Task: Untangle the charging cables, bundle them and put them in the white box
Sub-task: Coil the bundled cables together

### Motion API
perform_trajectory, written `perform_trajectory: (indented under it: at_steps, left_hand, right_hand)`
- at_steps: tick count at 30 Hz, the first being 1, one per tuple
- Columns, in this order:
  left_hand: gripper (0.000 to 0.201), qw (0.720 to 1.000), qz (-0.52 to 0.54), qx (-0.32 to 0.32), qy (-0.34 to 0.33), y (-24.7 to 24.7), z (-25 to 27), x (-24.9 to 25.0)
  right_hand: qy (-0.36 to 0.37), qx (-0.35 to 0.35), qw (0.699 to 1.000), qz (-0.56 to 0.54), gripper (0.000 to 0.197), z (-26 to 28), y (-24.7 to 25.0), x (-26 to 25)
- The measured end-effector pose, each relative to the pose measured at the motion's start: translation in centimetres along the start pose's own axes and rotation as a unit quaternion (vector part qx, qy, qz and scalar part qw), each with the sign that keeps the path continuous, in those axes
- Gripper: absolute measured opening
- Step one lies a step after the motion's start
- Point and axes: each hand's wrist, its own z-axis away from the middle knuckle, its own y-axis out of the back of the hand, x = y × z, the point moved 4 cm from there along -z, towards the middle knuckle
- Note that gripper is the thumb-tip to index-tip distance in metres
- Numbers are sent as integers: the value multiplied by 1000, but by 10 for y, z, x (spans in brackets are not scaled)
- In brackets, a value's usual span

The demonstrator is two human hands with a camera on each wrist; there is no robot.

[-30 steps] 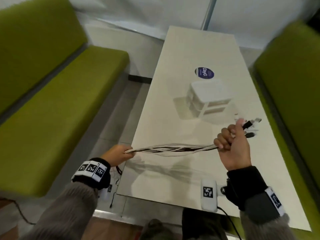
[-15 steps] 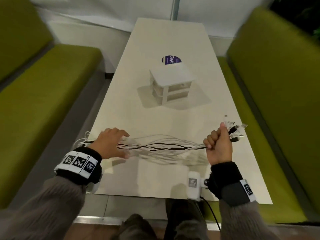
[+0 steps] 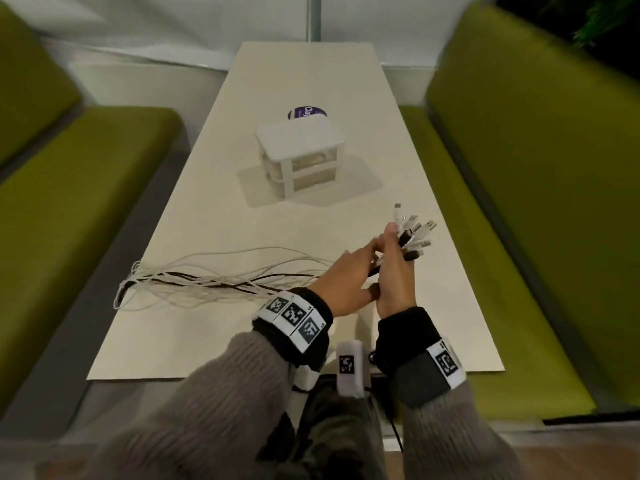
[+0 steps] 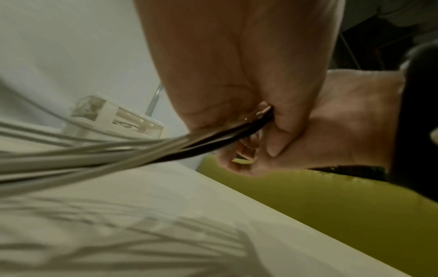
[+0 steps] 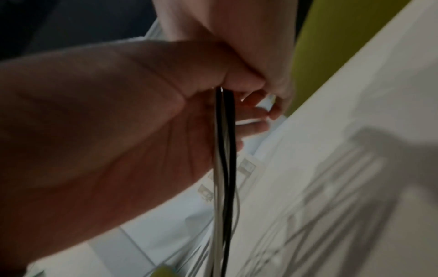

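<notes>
Your charging cables [image 3: 214, 282] look combed out side by side on the desk [image 3: 298, 74], plug ends gathered at the right, but they are not yet coiled, and the white box [image 3: 300, 157] farther back awaits them. Your right hand [image 3: 394, 271] fists around the plug-end bunch, raised above the desk; your left hand [image 3: 346, 282] reaches across, fingers pinching the strands just beside it.

Left hand [image 3: 341, 284] now off the cables' [image 3: 207, 282] far end, against right hand [image 3: 394, 271].
</notes>
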Motion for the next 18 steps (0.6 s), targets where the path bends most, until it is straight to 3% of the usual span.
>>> perform_trajectory:
  at_steps: [3, 7, 9, 11, 13, 15, 18]
  left_hand:
    - [60, 996, 83, 43, 7, 12, 8, 8]
    - [49, 975, 117, 189, 19, 47, 35, 7]
    - [44, 955, 134, 260, 39, 64, 52, 2]
    - [37, 945, 98, 308, 55, 82, 67, -3]
    - [40, 940, 30, 336, 41, 98, 79, -9]
    - [42, 938, -50, 341, 25, 110, 93, -13]
    - [39, 939, -78, 333, 26, 118, 113, -22]
  right_hand:
    - [37, -32, 998, 40, 53, 17, -15, -13]
    - [81, -103, 984, 124, 23, 41, -53, -25]
    - [112, -152, 967, 170, 29, 55, -73, -31]
    - [136, -227, 941, 209, 40, 70, -91, -40]
    - [140, -304, 926, 177, 44, 83, -105, -56]
    - [121, -330, 925, 142, 48, 89, -116, -78]
    - [133, -353, 902, 210, 54, 100, -136, -97]
